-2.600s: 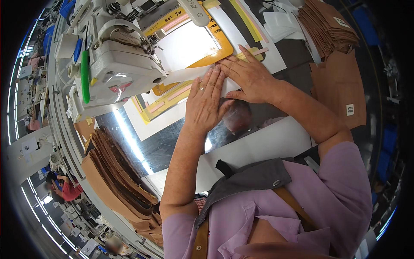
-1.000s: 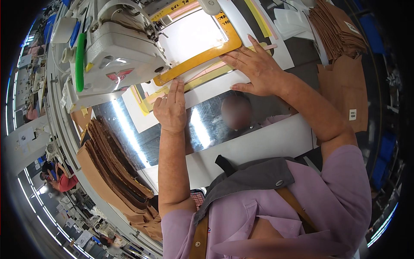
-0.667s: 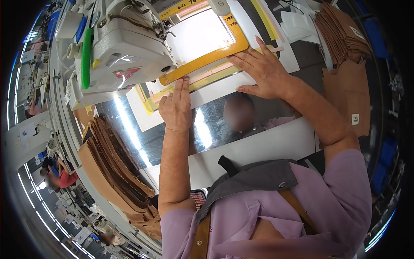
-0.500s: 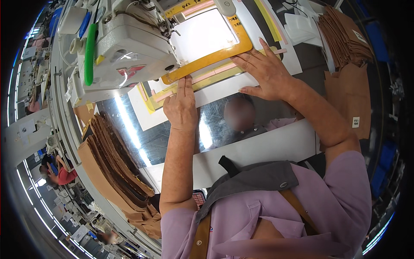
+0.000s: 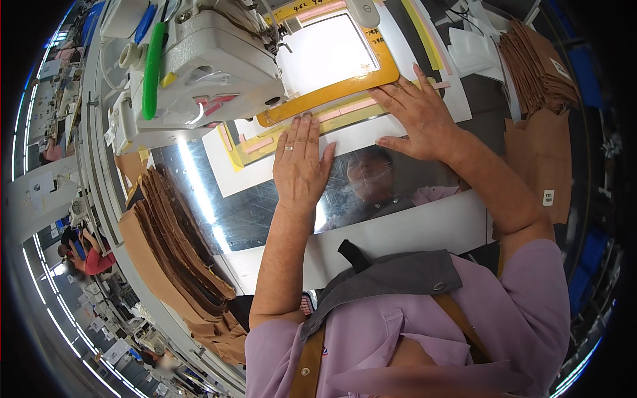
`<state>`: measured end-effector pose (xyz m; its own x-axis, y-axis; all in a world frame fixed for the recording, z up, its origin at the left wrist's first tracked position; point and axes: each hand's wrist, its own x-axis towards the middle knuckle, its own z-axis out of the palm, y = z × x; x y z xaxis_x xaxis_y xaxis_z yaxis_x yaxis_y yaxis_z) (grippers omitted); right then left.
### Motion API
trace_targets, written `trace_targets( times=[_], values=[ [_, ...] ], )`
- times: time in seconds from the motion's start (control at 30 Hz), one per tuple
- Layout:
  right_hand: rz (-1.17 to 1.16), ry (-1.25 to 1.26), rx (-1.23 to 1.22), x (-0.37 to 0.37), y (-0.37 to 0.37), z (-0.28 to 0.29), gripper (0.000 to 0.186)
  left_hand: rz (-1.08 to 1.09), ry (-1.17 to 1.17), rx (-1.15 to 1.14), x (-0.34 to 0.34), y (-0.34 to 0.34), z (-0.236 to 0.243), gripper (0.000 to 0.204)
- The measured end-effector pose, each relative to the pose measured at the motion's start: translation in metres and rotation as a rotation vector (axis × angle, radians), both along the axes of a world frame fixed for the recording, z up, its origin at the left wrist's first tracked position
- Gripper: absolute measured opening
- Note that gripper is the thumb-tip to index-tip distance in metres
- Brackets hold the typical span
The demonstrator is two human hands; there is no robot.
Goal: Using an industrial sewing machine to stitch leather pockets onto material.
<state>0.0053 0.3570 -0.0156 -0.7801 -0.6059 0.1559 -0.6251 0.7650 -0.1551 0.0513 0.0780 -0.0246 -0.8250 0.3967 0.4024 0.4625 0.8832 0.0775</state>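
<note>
A yellow-orange rectangular frame (image 5: 328, 96) with handwriting on it lies beside a white sewing machine (image 5: 215, 63), partly hidden under its head. Below the frame is a white sheet (image 5: 229, 180) edged with yellow and pink strips (image 5: 257, 145). My left hand (image 5: 302, 159), wearing a ring, lies flat with its fingertips by the frame's near edge, on the strips. My right hand (image 5: 423, 119) is spread, with fingertips at the frame's near right corner and its thumb apart. Neither hand grips anything.
A stack of brown pieces (image 5: 176, 252) stands to the left of the shiny metal table (image 5: 249, 199). More brown pieces (image 5: 534, 66) are piled at the far right, next to white padded material (image 5: 471, 50). A green-handled tool (image 5: 154, 73) hangs on the machine.
My left hand has shifted slightly right along the frame's near edge, and its fingers and thumb have spread flat. My right hand has barely moved. The whole view has shifted a little.
</note>
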Motion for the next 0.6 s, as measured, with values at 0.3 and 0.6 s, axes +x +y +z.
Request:
trace_targets(
  times=[0.3, 0.6],
  values=[
    [-0.024, 0.025, 0.012, 0.0045, -0.0060, -0.0010, 0.083, 0.078, -0.150, 0.093, -0.0046, -0.0022, -0.0001, 0.067],
    [-0.042, -0.016, 0.022, 0.0034, -0.0078, -0.0030, 0.082, 0.097, -0.242, 0.061, -0.0070, 0.0002, 0.0034, 0.072]
  ],
)
